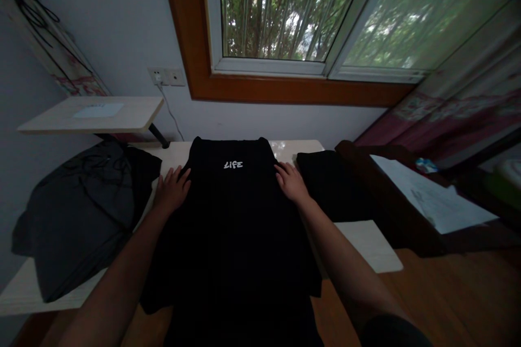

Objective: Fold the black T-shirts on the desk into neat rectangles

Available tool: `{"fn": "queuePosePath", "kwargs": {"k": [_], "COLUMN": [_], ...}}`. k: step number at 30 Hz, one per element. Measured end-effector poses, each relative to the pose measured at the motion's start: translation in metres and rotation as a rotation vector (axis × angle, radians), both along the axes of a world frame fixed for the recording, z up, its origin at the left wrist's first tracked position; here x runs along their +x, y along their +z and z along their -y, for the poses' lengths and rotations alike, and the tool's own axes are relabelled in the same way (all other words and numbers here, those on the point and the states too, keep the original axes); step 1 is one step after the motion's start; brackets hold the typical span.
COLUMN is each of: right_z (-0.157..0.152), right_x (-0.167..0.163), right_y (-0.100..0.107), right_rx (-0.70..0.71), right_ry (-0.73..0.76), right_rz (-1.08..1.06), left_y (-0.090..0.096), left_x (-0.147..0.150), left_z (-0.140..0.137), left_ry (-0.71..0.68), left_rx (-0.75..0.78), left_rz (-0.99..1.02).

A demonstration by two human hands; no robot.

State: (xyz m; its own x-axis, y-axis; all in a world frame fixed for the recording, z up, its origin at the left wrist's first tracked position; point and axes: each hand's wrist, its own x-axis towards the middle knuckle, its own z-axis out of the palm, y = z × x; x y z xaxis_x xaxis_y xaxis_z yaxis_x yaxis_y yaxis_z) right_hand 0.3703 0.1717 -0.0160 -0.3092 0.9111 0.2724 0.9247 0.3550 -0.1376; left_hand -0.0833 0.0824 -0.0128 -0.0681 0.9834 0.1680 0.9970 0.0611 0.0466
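A black garment (238, 217) with a small white print near its far end lies spread over the table in the middle of the head view. Its near part hangs past the table's front edge. My left hand (172, 188) rests at the garment's left edge, palm down, fingers stretched out. At the right edge lies my right hand (292, 181), also flat with the fingers apart. Neither hand grips the cloth. Beside my right hand is a folded black cloth (331, 184).
A dark grey garment (81, 200) is heaped on the table's left side, below a raised shelf (138, 108) bearing a paper. To the right, a brown wooden piece of furniture (354, 147) holds white sheets (427, 195). A window (285, 11) and a wall socket (166, 76) are behind the table (366, 244).
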Motion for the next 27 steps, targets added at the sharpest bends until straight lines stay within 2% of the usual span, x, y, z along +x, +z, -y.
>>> {"fn": "queuePosePath", "kwargs": {"k": [16, 27], "right_z": [0.065, 0.092], "right_x": [0.009, 0.012], "right_y": [-0.002, 0.001], "right_rx": [0.063, 0.076], "right_ry": [-0.072, -0.060], "right_rz": [0.014, -0.008], "left_y": [-0.002, -0.006], "left_x": [0.007, 0.006], "left_z": [0.068, 0.082], "left_ry": [-0.018, 0.001], "left_rx": [0.054, 0.062], "left_rz": [0.012, -0.022]}}
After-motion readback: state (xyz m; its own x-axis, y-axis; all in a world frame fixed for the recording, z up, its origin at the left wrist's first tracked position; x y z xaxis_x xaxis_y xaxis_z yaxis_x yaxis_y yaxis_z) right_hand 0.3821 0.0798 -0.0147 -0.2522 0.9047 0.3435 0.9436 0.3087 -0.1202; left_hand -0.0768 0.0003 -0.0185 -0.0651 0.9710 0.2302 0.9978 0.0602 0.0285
